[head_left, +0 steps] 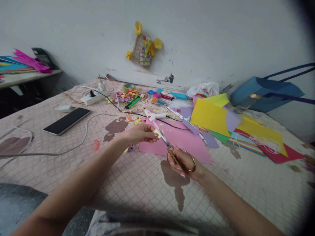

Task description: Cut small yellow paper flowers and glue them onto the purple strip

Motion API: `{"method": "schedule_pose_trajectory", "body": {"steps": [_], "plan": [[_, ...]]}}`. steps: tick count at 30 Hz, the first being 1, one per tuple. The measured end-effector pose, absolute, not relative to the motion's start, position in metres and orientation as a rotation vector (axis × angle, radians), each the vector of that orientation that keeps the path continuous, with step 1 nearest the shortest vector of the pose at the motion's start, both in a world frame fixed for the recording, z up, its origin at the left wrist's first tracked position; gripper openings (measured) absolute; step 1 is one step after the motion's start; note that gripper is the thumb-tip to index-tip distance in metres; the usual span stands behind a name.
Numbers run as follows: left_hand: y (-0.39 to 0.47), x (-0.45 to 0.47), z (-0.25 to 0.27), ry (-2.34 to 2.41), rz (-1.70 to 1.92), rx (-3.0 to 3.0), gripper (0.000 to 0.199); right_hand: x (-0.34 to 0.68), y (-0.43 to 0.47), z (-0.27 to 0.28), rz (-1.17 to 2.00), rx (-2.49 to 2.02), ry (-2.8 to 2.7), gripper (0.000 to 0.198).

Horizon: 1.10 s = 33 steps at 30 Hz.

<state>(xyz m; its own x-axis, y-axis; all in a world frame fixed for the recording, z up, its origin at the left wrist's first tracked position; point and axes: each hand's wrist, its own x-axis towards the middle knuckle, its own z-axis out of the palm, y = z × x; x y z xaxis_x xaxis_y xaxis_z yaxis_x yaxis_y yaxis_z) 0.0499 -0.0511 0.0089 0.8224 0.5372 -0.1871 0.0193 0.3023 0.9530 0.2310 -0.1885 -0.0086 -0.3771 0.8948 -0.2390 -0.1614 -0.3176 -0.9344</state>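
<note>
Gold-handled metal scissors (168,145) are held above a pink paper sheet (188,142), with their long axis slanting from the ringed handles at lower right to the tips at upper left. The tips point away from the person, toward a white glue gun (158,116) lying just beyond them. The right hand (184,160) is closed around the handles, the fingers in or about the gold rings. The left hand (141,132) pinches a small pale-yellow paper piece (157,133) between thumb and finger, right at the blades; I cannot tell whether the paper sits between them. The pink sheet's near edge passes close below both hands, and from there the beige diamond-patterned tablecloth (137,183) stretches as open room toward the person, marked with a brown printed figure. Leftward, more cloth runs to a black-screened phone (67,121), crossed by a pale cable (24,154). At right, a large yellow paper sheet (209,116) overlaps other coloured papers (277,153), narrowing the room there. The table's far edge meets a pale wall (197,42).
</note>
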Motion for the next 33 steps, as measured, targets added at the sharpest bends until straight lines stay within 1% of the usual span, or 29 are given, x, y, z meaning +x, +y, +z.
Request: {"method": "schedule_pose_trajectory", "body": {"steps": [11, 21, 28, 33], "plan": [[-0.0505, 0.0498, 0.0085, 0.543, 0.364, 1.223, 0.019, 0.2322, -0.1885, -0.0132, 1.724, -1.098, -1.191, 0.049], [-0.0484, 0.0485, 0.0092, 0.545, 0.355, 1.252, 0.017, 0.2274, -0.1926, -0.0077, 1.625, -1.170, -1.271, 0.050], [-0.0482, 0.0476, 0.0064, 0.545, 0.319, 1.272, 0.019, 0.2286, -0.1906, -0.0114, 1.709, -1.175, -1.227, 0.052], [-0.0491, 0.0480, 0.0054, 0.532, 0.304, 1.269, 0.021, 0.2282, -0.1914, -0.0108, 1.699, -1.175, -1.228, 0.053]]}}
